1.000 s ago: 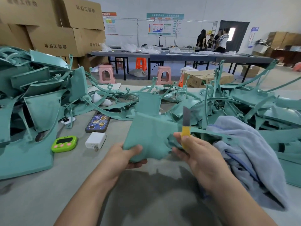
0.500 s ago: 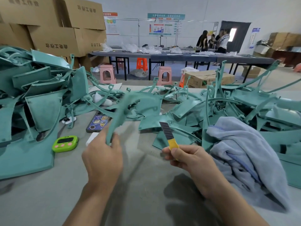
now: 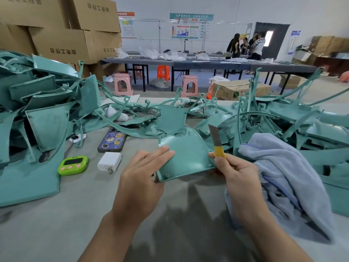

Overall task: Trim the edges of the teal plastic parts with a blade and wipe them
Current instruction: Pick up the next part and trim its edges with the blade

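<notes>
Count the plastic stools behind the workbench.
3 plainly: a pink stool at left, an orange stool by the far table, a second pink stool at centre. A pinkish shape under that table and an orange sliver beside the cardboard box may be further stools, partly hidden.

The room is bright, with even light from above. Soft, blurry shadows fall on the grey table (image 3: 47,233) toward the camera. A weak shine lies on the curved teal part (image 3: 188,156). The opening (image 3: 268,38) in the far dark curtain (image 3: 281,35) is burnt white. The wide lens bends the cardboard boxes (image 3: 62,44) at the left edge.
</notes>
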